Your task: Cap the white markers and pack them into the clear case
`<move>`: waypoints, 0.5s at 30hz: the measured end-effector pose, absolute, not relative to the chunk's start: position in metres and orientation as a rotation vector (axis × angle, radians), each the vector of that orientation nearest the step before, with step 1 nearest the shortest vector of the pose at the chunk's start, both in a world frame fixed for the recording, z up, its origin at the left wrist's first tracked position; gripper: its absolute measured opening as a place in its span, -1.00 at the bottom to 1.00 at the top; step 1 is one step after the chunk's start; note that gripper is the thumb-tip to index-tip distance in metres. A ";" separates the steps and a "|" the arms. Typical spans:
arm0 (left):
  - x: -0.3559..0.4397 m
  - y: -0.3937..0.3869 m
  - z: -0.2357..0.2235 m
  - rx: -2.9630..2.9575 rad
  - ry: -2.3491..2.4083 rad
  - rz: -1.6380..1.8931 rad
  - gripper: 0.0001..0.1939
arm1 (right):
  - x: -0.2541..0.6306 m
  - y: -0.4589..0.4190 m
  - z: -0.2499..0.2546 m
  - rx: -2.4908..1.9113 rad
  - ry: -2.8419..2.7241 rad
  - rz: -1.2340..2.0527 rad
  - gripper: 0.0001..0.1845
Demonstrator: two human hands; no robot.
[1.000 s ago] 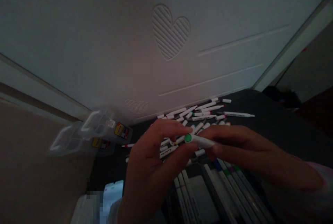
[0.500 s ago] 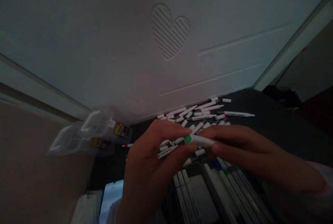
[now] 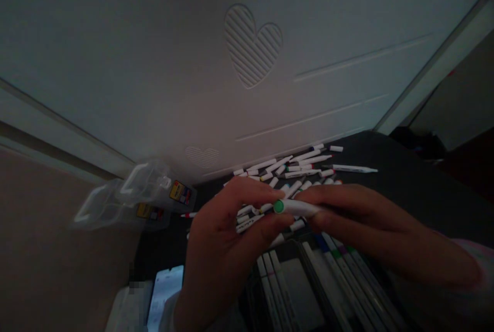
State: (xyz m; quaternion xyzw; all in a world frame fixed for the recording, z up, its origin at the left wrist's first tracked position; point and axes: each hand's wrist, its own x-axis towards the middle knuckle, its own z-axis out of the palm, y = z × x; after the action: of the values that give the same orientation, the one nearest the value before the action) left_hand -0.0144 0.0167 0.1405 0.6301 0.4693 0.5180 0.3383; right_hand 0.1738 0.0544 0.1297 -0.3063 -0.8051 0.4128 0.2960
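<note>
Both hands hold one white marker [image 3: 297, 208] with a green end that faces left. My left hand [image 3: 227, 239] pinches the green-ended part between thumb and fingers. My right hand [image 3: 358, 219] grips the other end, and its fingers hide that tip. Behind and under the hands lies a spread of loose white markers and caps [image 3: 304, 167] on a dark surface. Below the hands is a dark case [image 3: 303, 249] with several markers [image 3: 347, 265] lying lengthwise in it, some with blue, green and purple bands.
Two clear plastic boxes [image 3: 142, 182] with yellow labels stand at the left against the white panel [image 3: 328, 23], which bears carved hearts. A lit phone [image 3: 165, 296] lies at the lower left beside a pale object [image 3: 123, 306]. The dark tabletop [image 3: 417, 188] stretches right.
Hardly anything differs. Both hands stay on the marker in the same place, with only a very slight shift of the fingers.
</note>
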 end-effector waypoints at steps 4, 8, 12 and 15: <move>-0.015 0.018 0.142 1.669 1.206 1.336 -0.81 | 0.174 0.055 0.128 -0.824 -2.141 1.148 -0.69; -0.015 0.017 0.140 1.676 1.215 1.339 -0.80 | 0.173 0.055 0.129 -0.827 -2.128 1.163 -0.70; -0.015 0.016 0.138 1.674 1.222 1.348 -0.78 | 0.172 0.054 0.129 -0.845 -2.148 1.170 -0.69; -0.015 0.017 0.137 1.696 1.226 1.312 -0.77 | 0.171 0.054 0.129 -0.839 -2.150 1.177 -0.67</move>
State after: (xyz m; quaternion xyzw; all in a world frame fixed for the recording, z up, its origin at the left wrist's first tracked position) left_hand -0.0146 0.0166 0.1375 0.6482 0.4688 0.5015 0.3296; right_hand 0.1713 0.0544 0.1291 -0.3115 -0.7986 0.4373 0.2721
